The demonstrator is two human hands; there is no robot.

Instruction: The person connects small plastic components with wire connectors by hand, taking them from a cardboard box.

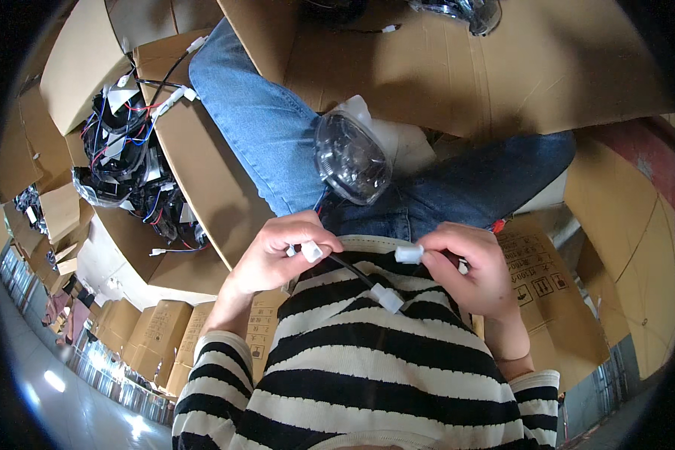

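Observation:
My left hand (281, 251) is closed, with a white plastic connector (311, 251) pinched between thumb and fingers. A black cable (352, 270) runs from beside that hand to another white connector (388, 298), which lies against my striped shirt. Across from it, my right hand (472, 270) is closed on a white connector (409, 255) that sticks out toward the left. The two hands are apart, in front of my waist. Between my thighs rests a lamp (352, 157) with a transparent rounded cover; thin red and blue wires come out below it, partly hidden by my left hand.
An open cardboard box (210, 165) at my left holds several black lamps with coloured wires (120, 150). Ahead, a large cardboard box (427, 75) has another lamp (465, 15) in it. Closed printed cartons (547, 292) stand to my right, and more cartons (157, 337) at the lower left.

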